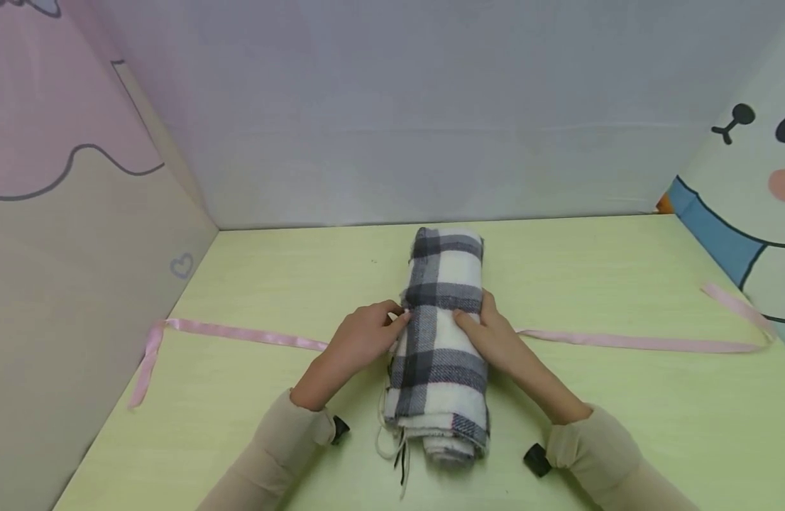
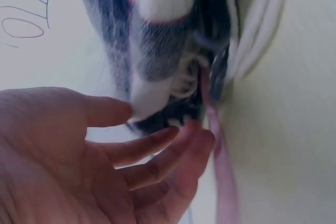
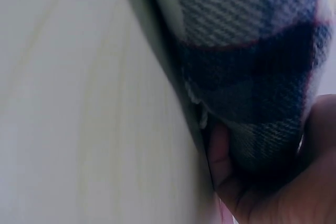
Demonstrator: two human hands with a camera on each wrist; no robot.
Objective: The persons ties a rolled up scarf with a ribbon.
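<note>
A rolled plaid scarf (image 1: 442, 341) lies mid-table (image 1: 252, 284), its length running from 12 to 6 o'clock, fringe trailing at the 6 o'clock end. A pink ribbon (image 1: 239, 332) passes under it, stretching out toward 9 and 3 o'clock. The left hand (image 1: 360, 341) sits at the roll's 9 o'clock side, fingers (image 2: 157, 153) loosely extended and touching the cloth edge right by the ribbon (no clear pinch shows). The right hand (image 1: 495, 339) lies at the 3 o'clock side, fingers flat over the top, thumb tucked beneath the roll in the wrist view.
</note>
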